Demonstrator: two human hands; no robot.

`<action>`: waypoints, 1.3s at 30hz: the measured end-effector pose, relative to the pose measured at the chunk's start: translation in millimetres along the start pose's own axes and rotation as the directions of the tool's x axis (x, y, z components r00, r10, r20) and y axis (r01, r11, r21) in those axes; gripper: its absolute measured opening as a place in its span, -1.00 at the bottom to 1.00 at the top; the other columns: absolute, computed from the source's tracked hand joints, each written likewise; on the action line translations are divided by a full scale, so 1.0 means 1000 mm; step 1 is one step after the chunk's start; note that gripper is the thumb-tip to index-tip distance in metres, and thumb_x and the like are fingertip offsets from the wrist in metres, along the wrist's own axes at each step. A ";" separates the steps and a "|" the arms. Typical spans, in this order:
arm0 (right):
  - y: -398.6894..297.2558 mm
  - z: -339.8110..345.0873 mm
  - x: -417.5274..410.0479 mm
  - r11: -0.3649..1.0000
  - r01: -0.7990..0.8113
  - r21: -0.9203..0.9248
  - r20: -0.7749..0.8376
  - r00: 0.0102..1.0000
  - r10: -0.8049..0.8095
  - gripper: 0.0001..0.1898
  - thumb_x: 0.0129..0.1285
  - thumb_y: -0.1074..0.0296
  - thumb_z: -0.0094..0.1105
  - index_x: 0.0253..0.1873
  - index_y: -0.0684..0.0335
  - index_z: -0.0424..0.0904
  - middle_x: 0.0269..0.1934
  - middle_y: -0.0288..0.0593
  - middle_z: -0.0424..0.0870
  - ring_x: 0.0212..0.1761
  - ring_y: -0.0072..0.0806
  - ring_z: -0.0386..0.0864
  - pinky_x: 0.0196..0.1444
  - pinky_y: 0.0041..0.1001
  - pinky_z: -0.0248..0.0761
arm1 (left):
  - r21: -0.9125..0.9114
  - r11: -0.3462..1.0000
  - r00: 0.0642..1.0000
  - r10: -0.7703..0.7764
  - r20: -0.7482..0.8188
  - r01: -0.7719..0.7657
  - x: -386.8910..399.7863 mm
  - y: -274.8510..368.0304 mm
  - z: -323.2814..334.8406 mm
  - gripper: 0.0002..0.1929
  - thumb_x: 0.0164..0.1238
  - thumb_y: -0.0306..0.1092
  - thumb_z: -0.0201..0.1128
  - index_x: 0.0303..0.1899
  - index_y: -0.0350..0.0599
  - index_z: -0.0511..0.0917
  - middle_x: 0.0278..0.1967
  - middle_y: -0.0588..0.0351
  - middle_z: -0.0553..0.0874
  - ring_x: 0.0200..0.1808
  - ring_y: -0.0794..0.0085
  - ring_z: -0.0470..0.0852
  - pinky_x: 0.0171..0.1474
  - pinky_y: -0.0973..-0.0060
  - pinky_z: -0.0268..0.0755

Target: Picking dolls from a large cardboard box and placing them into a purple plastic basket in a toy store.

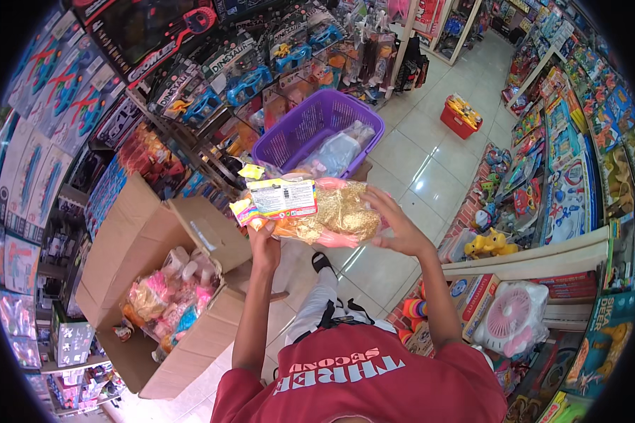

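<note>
A doll with curly golden hair and pink limbs lies on its side in a clear plastic bag, with a printed header label bearing writing. My left hand grips the label end, its thumb on the near side. At the opposite end, my right hand spans the bag, its spread fingers overlapping the plastic. Beyond the doll, a purple perforated basket contains another bagged item in pale blue and grey. An open cardboard box to my left holds several bagged dolls.
Hanging packaged toys line the rack ahead. A red container with yellow items sits on the tiled floor. Stocked shelves flank the right; a wrapped pink-and-white fan is near my right elbow.
</note>
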State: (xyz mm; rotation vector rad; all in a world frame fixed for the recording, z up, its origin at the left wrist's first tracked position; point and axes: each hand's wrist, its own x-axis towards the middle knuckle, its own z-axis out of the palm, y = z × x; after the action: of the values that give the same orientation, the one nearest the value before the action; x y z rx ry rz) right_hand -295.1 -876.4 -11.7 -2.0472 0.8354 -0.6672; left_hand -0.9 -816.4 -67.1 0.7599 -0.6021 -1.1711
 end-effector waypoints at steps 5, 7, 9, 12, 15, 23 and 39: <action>0.022 -0.035 0.068 0.999 -0.017 -0.030 0.004 1.000 0.018 -0.07 0.03 -0.24 0.28 0.42 0.11 0.13 0.44 0.11 0.04 0.48 0.04 -0.03 0.45 -0.15 -0.13 | 0.058 0.990 0.991 0.131 -0.024 -0.129 0.037 -0.008 0.017 -0.33 0.14 -0.29 0.23 0.29 -0.12 0.15 0.17 0.05 0.43 0.21 0.28 0.44 0.28 0.22 0.30; 0.035 -0.043 0.097 0.998 -0.009 0.068 0.021 1.000 0.008 -0.07 0.03 -0.26 0.27 0.43 0.11 0.12 0.44 0.13 0.03 0.49 0.04 -0.04 0.45 -0.14 -0.14 | 0.061 0.988 0.989 0.146 -0.016 -0.145 0.063 -0.007 0.018 -0.36 0.16 -0.31 0.21 0.28 -0.13 0.18 0.16 0.06 0.45 0.22 0.27 0.45 0.29 0.23 0.28; 0.048 -0.045 0.124 0.983 0.039 -0.180 0.001 0.999 -0.040 -0.03 0.00 -0.31 0.26 0.44 0.11 0.11 0.44 0.15 0.05 0.50 0.04 -0.06 0.44 -0.09 -0.17 | 0.031 0.992 0.991 0.127 -0.029 -0.126 0.075 -0.001 0.022 -0.39 0.17 -0.33 0.20 0.27 -0.12 0.19 0.16 0.06 0.46 0.21 0.27 0.45 0.28 0.23 0.28; 0.050 -0.049 0.157 0.929 0.075 -0.363 0.065 0.996 -0.055 0.00 -0.02 -0.34 0.26 0.44 0.12 0.10 0.44 0.17 0.05 0.50 0.04 -0.06 0.44 -0.04 -0.19 | -0.019 0.994 0.993 0.108 -0.047 -0.109 0.099 -0.007 0.017 -0.42 0.19 -0.36 0.18 0.25 -0.12 0.21 0.16 0.06 0.47 0.21 0.26 0.46 0.27 0.23 0.30; 0.055 -0.051 0.183 0.888 0.090 -0.452 0.145 0.989 -0.027 0.02 -0.03 -0.34 0.26 0.45 0.13 0.09 0.44 0.17 0.04 0.50 0.05 -0.07 0.44 -0.04 -0.21 | -0.027 0.995 0.992 0.097 -0.078 -0.099 0.115 -0.013 0.011 -0.43 0.20 -0.35 0.18 0.25 -0.11 0.22 0.17 0.05 0.47 0.22 0.26 0.46 0.26 0.22 0.32; 0.096 -0.077 0.243 0.933 0.216 -0.287 0.319 0.940 -0.120 0.08 -0.14 -0.27 0.36 0.45 0.15 0.08 0.43 0.17 0.07 0.48 0.03 0.02 0.44 -0.07 -0.10 | -0.102 0.985 0.962 0.112 -0.249 -0.141 0.165 -0.033 0.024 -0.50 0.23 -0.32 0.13 0.21 -0.17 0.28 0.13 0.02 0.51 0.18 0.22 0.50 0.26 0.20 0.33; 0.220 -0.071 0.335 0.878 0.474 -0.063 0.164 0.873 -0.459 -0.78 0.04 0.62 0.11 -0.18 0.27 0.57 -0.16 -0.15 0.62 -0.09 -0.16 0.48 -0.01 -0.25 0.34 | 0.353 0.909 0.733 0.085 -0.675 0.220 0.185 -0.059 0.029 -0.35 0.25 -0.16 0.30 0.26 -0.29 0.22 0.20 -0.05 0.39 0.14 0.15 0.47 0.08 0.18 0.41</action>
State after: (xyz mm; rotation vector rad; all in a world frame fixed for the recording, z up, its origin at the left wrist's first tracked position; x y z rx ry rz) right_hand -200.4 -1262.1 -103.0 -2.3858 0.2857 -0.7333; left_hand -3.8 -1011.7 -89.8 1.5073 -0.1863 -0.7357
